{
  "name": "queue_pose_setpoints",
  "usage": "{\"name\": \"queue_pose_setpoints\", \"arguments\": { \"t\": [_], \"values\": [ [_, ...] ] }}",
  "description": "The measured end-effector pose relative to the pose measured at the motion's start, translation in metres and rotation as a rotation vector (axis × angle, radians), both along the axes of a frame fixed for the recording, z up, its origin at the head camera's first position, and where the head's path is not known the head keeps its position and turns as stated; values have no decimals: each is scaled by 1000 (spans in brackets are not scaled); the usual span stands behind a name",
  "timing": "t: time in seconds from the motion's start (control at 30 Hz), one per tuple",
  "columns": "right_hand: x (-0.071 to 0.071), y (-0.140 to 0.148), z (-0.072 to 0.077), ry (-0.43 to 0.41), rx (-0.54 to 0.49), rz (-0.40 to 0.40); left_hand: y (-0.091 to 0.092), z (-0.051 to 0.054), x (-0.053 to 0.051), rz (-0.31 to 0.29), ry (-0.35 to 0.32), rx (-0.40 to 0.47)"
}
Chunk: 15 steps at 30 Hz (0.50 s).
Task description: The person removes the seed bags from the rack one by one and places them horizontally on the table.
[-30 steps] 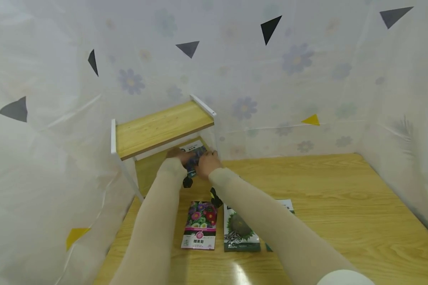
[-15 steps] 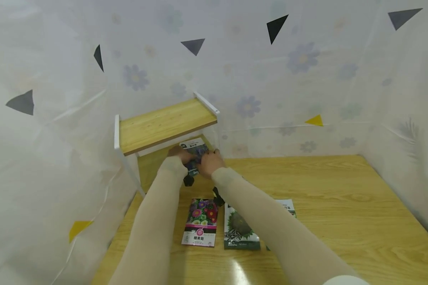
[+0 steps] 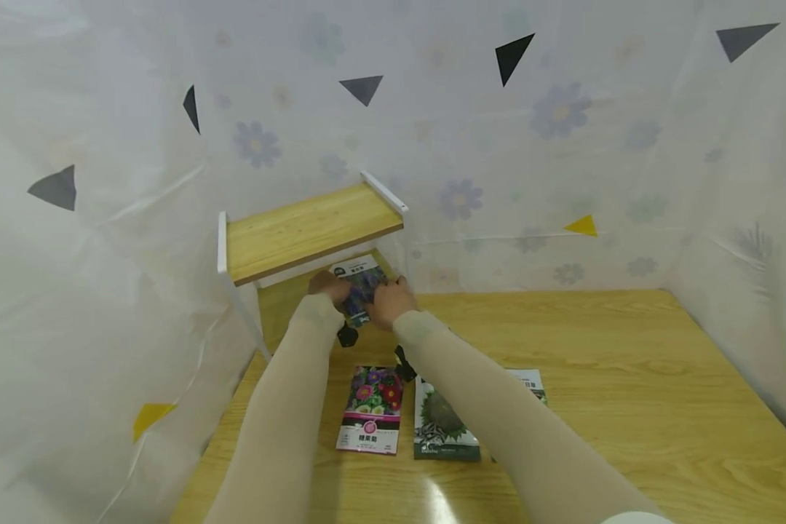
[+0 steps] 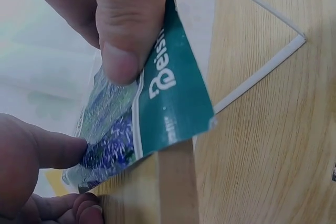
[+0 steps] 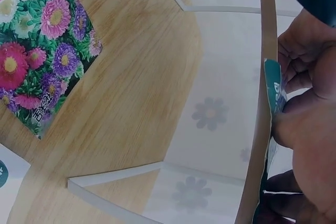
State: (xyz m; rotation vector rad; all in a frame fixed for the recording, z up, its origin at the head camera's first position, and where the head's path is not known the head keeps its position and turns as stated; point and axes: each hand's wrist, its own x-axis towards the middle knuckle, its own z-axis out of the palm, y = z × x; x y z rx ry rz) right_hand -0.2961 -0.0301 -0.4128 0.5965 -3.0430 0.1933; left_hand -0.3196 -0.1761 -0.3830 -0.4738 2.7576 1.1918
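Observation:
Under the top board of a small two-tier shelf (image 3: pixel 314 231), a seed packet (image 3: pixel 360 287) with blue-purple flowers lies tilted over the lower board (image 3: pixel 278 306). My left hand (image 3: pixel 327 285) pinches its left edge; the thumb and curled fingers show in the left wrist view. My right hand (image 3: pixel 391 302) grips its right side, thumb on the printed face near the green bottom band. That band (image 4: pixel 173 98) sticks out past the lower board's front edge (image 4: pixel 178 182). In the right wrist view the packet appears nearly edge-on, so most of its face is hidden.
On the table (image 3: pixel 596 349) in front lie an aster-type flower seed packet (image 3: pixel 370 411), a green leaf-pictured packet (image 3: pixel 442 422), and another packet (image 3: pixel 530 382) partly hidden by my right forearm. White shelf legs (image 5: pixel 113 177) reach the table. Patterned sheeting hangs behind.
Both hands stay on the packet under the top board. The right hand has shifted slightly right, exposing more of the packet's picture. The head view has drifted a little.

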Motion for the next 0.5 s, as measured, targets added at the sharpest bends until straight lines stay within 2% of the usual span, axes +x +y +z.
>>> {"name": "queue_pose_setpoints", "arguments": {
  "t": [0.23,0.4,0.5],
  "values": [
    [2,5,-2,29,2,7,2,0,1,-40,-15,-72],
    [8,6,-2,51,9,5,3,-4,0,-39,9,-71],
    [9,4,-4,66,40,12,0,-10,-5,-42,3,-101]
  ]
}}
